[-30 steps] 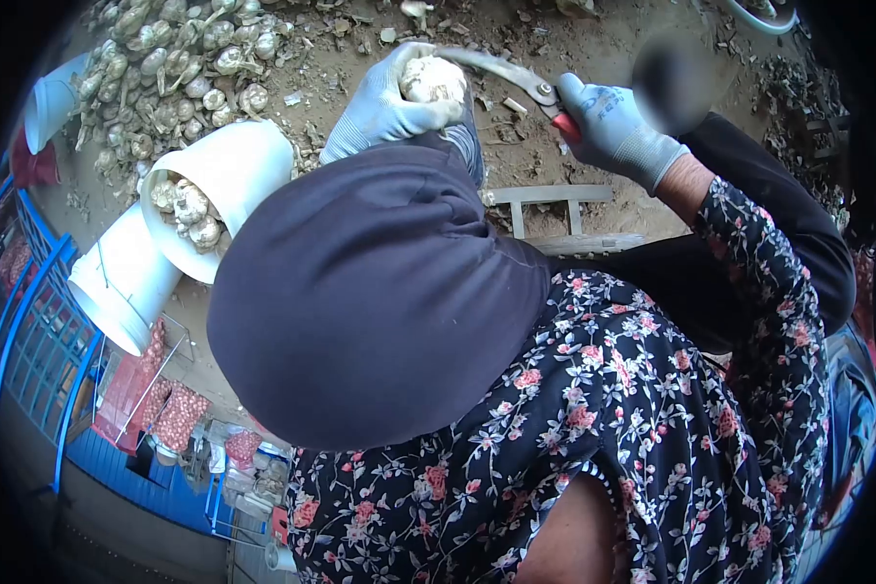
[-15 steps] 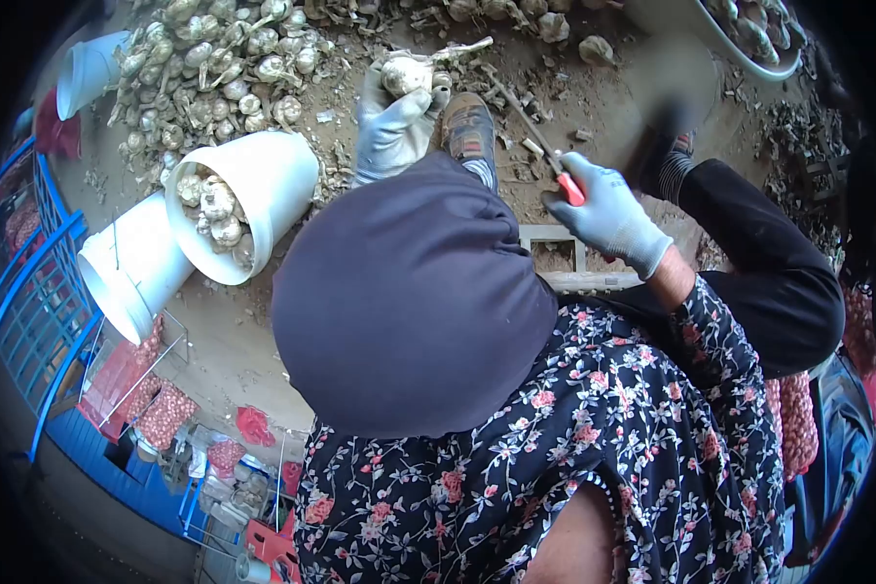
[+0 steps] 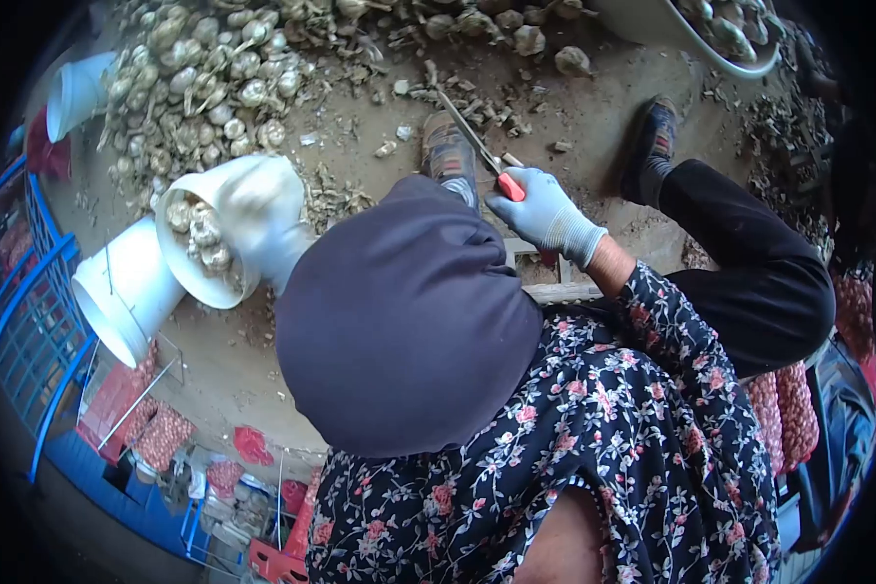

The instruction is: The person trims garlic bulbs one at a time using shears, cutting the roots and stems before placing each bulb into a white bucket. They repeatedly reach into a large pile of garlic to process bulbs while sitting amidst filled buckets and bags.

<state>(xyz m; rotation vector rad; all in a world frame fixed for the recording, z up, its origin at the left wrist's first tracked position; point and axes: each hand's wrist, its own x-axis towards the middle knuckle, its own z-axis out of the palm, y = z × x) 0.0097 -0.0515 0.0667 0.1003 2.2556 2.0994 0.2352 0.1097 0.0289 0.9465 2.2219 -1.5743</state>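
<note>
My right hand, in a pale work glove, is closed round the red handle of a knife, its blade pointing up and left above a shoe. Motion smears my left hand, also gloved, in front of the white bucket on the left. Its fingers cannot be made out, nor can anything in them. Garlic bulbs lie inside that tilted bucket. A large heap of garlic with dry stalks spreads over the ground behind it.
A second white bucket leans at the left, and a pale blue one lies farther back. At top right is a tub holding garlic. Blue metal railings and filled net bags stand at lower left.
My left hand has moved left and down from beside the shoe to the bucket; the bulb it held no longer shows clearly. My right hand has shifted left in view with the knife.
</note>
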